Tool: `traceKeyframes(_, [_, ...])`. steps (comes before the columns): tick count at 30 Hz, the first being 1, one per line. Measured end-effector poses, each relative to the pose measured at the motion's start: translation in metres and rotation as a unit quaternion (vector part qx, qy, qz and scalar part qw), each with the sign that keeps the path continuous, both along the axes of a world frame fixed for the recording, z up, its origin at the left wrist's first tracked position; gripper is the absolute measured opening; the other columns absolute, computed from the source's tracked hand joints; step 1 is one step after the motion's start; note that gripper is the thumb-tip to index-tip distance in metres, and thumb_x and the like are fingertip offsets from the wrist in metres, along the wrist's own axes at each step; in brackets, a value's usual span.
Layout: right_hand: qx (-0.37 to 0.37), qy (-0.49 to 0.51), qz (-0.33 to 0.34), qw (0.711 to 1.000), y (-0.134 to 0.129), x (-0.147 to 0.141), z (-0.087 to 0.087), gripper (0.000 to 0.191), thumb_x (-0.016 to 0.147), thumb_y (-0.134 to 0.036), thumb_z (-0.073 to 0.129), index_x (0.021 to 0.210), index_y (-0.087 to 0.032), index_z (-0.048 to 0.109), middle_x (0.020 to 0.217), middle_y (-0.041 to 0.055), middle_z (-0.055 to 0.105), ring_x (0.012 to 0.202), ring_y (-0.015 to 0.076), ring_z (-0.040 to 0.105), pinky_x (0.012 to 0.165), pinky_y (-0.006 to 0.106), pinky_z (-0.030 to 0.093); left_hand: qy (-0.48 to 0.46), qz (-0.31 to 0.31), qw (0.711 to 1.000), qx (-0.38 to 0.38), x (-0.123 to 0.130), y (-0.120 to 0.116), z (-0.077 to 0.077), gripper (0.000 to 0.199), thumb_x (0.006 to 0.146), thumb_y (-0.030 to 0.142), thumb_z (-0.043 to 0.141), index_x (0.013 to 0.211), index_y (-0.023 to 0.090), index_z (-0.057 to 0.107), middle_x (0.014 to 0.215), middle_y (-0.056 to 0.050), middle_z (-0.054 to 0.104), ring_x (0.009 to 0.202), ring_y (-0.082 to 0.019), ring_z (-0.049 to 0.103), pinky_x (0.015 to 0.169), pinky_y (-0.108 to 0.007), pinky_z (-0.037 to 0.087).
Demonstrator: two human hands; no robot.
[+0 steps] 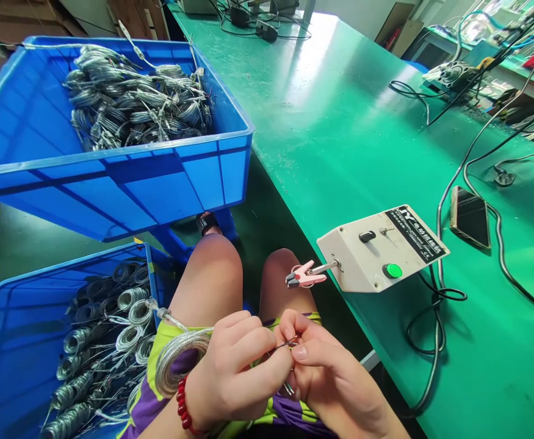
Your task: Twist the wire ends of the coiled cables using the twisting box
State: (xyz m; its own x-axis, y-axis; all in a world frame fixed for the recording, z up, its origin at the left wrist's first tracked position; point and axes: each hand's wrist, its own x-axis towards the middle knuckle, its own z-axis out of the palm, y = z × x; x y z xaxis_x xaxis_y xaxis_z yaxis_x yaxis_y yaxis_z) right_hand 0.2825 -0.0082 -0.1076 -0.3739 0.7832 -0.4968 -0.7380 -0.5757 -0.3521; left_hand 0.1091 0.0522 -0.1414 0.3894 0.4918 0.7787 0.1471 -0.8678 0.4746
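Observation:
A coiled clear-jacketed cable (pixel 182 360) with a plug at one end hangs by my left hand (pixel 243 366), over my lap. The fingers of that hand are closed around the cable's end, where thin wires come out. Opposite it, my right hand (pixel 317 366) pinches the dark wire tips (pixel 289 343) between thumb and fingers. A few more wire ends (pixel 288 388) poke out below, between the two hands. Just beyond my hands, a pink clip (pixel 306 275) sticks out on a metal shaft from a beige machine box (pixel 383 250) with a knob and a green button.
A blue bin (pixel 170 155) heaped with coiled cables stands at upper left. Below it, another blue bin (pixel 65 274) holds rows of coils. The green table (pixel 340 140) runs along my right, bearing a phone (pixel 470 217) and loose black cords (pixel 436 329).

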Motion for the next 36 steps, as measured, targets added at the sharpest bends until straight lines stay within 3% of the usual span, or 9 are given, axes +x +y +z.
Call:
traceKeyframes(9, [-0.006, 0.003, 0.018, 1.000, 0.000, 0.006, -0.002, 0.027, 0.089, -0.019, 0.092, 0.097, -0.020, 0.067, 0.085, -0.0039, 0.062, 0.067, 0.0075, 0.061, 0.069, 0.018, 0.051, 0.010, 0.001, 1.000, 0.000, -0.001, 0.000, 0.001, 0.031, 0.112, 0.008, 0.043, 0.101, 0.015, 0.070, 0.071, -0.002, 0.061, 0.058, -0.017, 0.040, 0.054, -0.034, 0.029])
traceKeyframes(25, [0.027, -0.042, 0.040, 0.998, 0.004, 0.006, 0.000, 0.045, 0.088, -0.030, 0.102, 0.097, -0.021, 0.058, 0.085, -0.0047, 0.061, 0.067, 0.0070, 0.054, 0.066, 0.018, 0.039, 0.001, 0.003, 1.000, -0.016, -0.001, 0.002, 0.003, 0.029, 0.111, 0.008, 0.042, 0.104, 0.017, 0.068, 0.070, -0.001, 0.058, 0.056, -0.017, 0.042, 0.053, -0.034, 0.030])
traceKeyframes(30, [0.084, -0.062, 0.000, 0.995, 0.000, 0.005, -0.003, 0.041, 0.094, -0.030, 0.097, 0.099, -0.023, 0.056, 0.092, -0.0026, 0.062, 0.073, 0.0093, 0.051, 0.068, 0.020, 0.040, 0.015, -0.018, 0.998, -0.055, -0.002, 0.003, 0.007, 0.024, 0.109, 0.007, 0.047, 0.105, 0.017, 0.068, 0.070, -0.001, 0.059, 0.057, -0.017, 0.046, 0.054, -0.034, 0.031])
traceKeyframes(33, [0.145, -0.146, -0.023, 0.978, -0.006, 0.001, -0.001, 0.032, 0.105, -0.034, 0.086, 0.103, -0.025, 0.055, 0.100, -0.0008, 0.062, 0.079, 0.0116, 0.052, 0.074, 0.024, 0.046, 0.004, -0.004, 0.999, -0.054, -0.002, 0.002, 0.006, 0.027, 0.112, 0.006, 0.046, 0.110, 0.015, 0.071, 0.069, 0.000, 0.061, 0.058, -0.016, 0.046, 0.055, -0.033, 0.033])
traceKeyframes(36, [0.229, -0.327, -0.053, 0.915, -0.012, -0.008, -0.002, 0.016, 0.119, -0.032, 0.065, 0.109, -0.028, 0.053, 0.108, 0.0012, 0.059, 0.089, 0.0155, 0.058, 0.081, 0.028, 0.052, 0.001, 0.011, 0.997, -0.071, -0.002, -0.001, 0.003, 0.025, 0.107, -0.001, 0.053, 0.110, 0.015, 0.072, 0.072, -0.001, 0.066, 0.061, -0.016, 0.048, 0.057, -0.033, 0.036])
